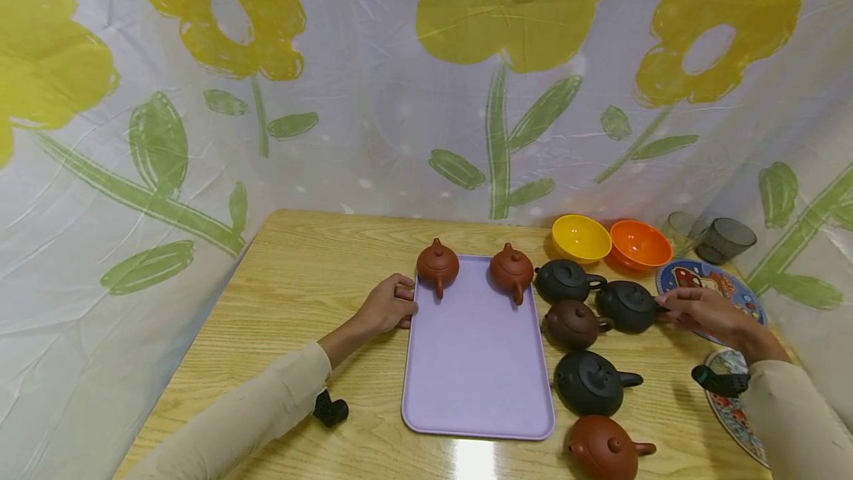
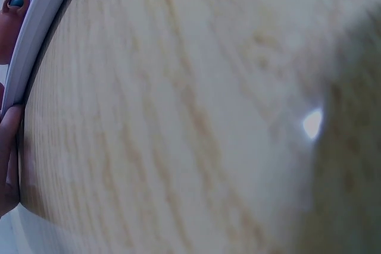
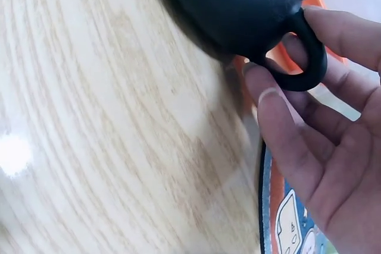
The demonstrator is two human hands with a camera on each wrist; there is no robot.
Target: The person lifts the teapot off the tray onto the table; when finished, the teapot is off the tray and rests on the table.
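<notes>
A lilac tray (image 1: 476, 361) lies on the table with two reddish-brown teapots, one at its far left corner (image 1: 437, 265) and one at its far right (image 1: 511, 269). My left hand (image 1: 386, 305) grips the tray's left rim; the left wrist view shows only fingertips at that rim. Right of the tray, my right hand (image 1: 706, 310) holds a black teapot (image 1: 626, 307) by its loop handle (image 3: 312, 57), fingers and thumb around it. Beside that pot sit another black teapot (image 1: 562, 280) and a dark brown one (image 1: 573, 324).
Nearer me on the right stand a larger black teapot (image 1: 589, 384) and a reddish-brown teapot (image 1: 603, 450). Behind are a yellow bowl (image 1: 581, 239), an orange bowl (image 1: 641, 244) and two glasses (image 1: 726, 241). A blue patterned plate (image 1: 746, 298) and a floral plate (image 1: 726, 410) lie at the right.
</notes>
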